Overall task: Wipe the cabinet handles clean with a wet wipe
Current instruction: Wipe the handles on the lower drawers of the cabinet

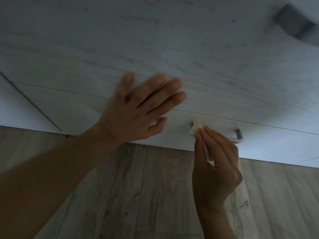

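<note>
I read my left hand (138, 109) as open, fingers straight and spread, laid flat over the near edge of the cabinet top (172, 40). To its right, my right hand (217, 163) pinches the wet wipe (196, 129) against the left end of the cabinet handle (238, 135).

Wet wipe (196, 129) in right hand (217, 163), against cabinet handle (238, 134) — left hand (138, 110) outspread.

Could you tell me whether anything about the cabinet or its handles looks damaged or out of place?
Nothing stands out. The lower handle looks intact on the cabinet front; the right hand pinches the wet wipe at its left end, and the left hand is spread open.
</note>
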